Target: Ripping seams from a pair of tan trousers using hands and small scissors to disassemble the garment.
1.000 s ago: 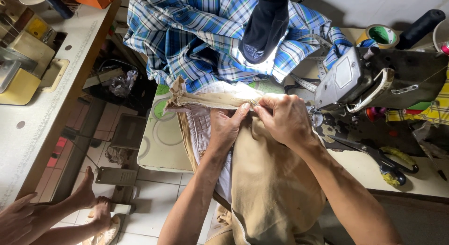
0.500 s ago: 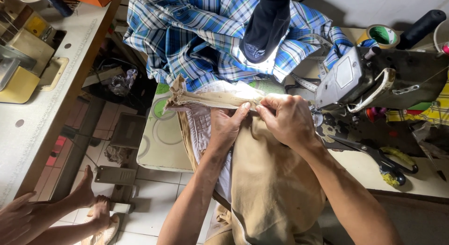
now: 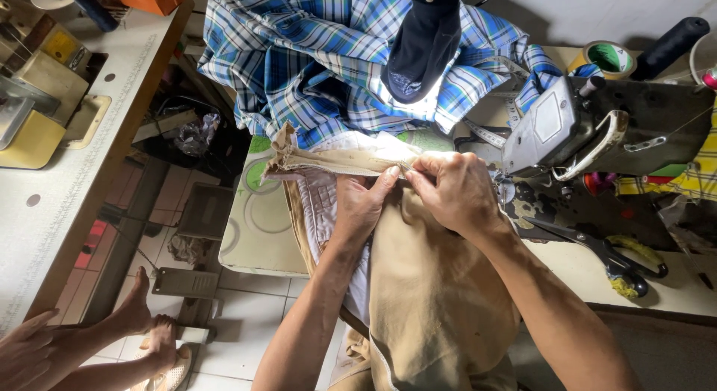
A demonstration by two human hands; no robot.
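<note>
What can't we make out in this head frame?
- Needle area of the sewing machine: hidden behind the right hand.
- Left hand fingertips: tucked under the tan garment.
- Scissors: blade tips lost in dark shadow.
- Person at the lower left: cut off by the frame edge.

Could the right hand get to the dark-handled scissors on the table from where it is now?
Probably yes: the right hand pinches the tan fabric waistband, and the dark-handled scissors lie uncovered beside that forearm, nothing between them.

Pale tiled floor (image 3: 246, 309), a speckled worktable (image 3: 82, 159) at left, bright lamp glare (image 3: 418, 107) above.
</note>
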